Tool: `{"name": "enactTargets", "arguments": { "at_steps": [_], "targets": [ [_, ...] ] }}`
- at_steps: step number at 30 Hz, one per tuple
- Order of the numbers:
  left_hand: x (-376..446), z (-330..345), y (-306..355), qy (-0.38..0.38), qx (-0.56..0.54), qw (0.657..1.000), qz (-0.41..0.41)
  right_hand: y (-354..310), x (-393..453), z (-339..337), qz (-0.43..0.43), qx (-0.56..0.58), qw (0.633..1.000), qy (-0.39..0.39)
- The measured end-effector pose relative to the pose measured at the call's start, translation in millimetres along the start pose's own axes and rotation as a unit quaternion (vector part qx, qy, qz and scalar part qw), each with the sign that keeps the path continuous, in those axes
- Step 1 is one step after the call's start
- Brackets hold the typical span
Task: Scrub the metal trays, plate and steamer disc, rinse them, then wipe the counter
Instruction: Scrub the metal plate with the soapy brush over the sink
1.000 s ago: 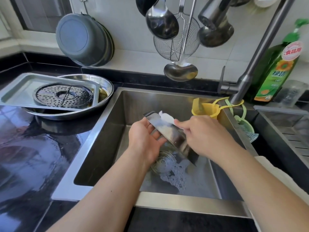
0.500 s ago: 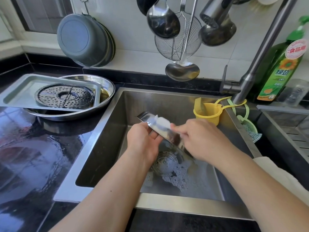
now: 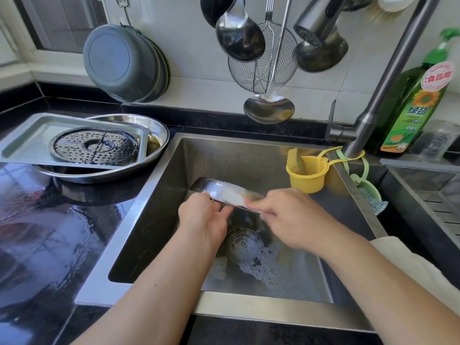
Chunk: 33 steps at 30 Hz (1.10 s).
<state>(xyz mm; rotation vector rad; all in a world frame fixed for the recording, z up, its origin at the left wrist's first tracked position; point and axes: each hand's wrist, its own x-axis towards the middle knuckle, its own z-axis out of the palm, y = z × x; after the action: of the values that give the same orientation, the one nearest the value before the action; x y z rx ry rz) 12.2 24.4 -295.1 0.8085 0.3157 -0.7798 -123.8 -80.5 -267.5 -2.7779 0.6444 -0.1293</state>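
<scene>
Head view: over the sink (image 3: 159, 207) the left hand (image 3: 202, 219) grips a small metal tray (image 3: 211, 189) by its near edge, while the right hand (image 3: 290, 217) pinches a white scrubbing pad (image 3: 232, 195) against it. Suds lie round the drain strainer (image 3: 242, 244). Far left on the wet counter (image 3: 44, 232), the larger tray (image 3: 27, 143), steamer disc (image 3: 93, 145) and round plate (image 3: 159, 130) wait stacked, seemingly unwashed; rinsing and wiping look still ahead.

Sink (image 3: 159, 195) in the middle w/ small tray (image 3: 214, 189) held over drain (image 3: 242, 244). Left on counter (image 3: 37, 232): steamer disc (image 3: 94, 145) on flat tray (image 3: 27, 143), tray on round plate (image 3: 156, 130). Soap bottle (image 3: 413, 110) behind sink, right, by tap (image 3: 388, 78).
</scene>
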Motion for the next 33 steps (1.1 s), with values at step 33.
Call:
{"name": "enactTargets", "arguments": {
  "at_steps": [33],
  "targets": [
    [2,4,-3,-0.065,-0.016,0.997,-0.048,6,9,9,-0.007,0.047,0.998,0.027]
  ]
}}
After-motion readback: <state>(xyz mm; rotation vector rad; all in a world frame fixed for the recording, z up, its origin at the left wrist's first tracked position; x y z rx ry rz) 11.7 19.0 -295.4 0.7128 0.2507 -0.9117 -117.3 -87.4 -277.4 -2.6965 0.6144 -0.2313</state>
